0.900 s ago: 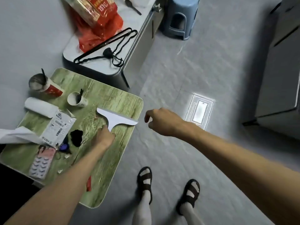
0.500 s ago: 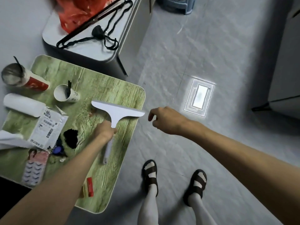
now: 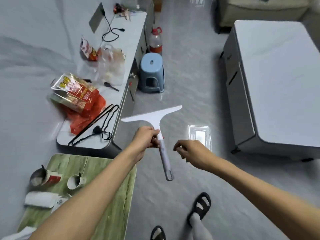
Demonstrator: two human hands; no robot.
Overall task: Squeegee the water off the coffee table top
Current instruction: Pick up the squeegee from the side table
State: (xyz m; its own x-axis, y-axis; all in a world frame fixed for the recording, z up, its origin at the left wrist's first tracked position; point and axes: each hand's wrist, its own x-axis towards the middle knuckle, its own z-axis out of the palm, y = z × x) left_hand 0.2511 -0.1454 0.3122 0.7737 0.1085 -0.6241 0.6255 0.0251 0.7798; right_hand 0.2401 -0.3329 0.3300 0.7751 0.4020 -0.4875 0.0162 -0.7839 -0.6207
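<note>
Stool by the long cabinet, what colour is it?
The stool is light blue, clearest in the head view.

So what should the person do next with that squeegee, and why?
Probably carry the squeegee right to the grey-white table and set its blade on the top. The left hand grips it over the floor, the right hand holds nothing, and the table stands apart.
</note>
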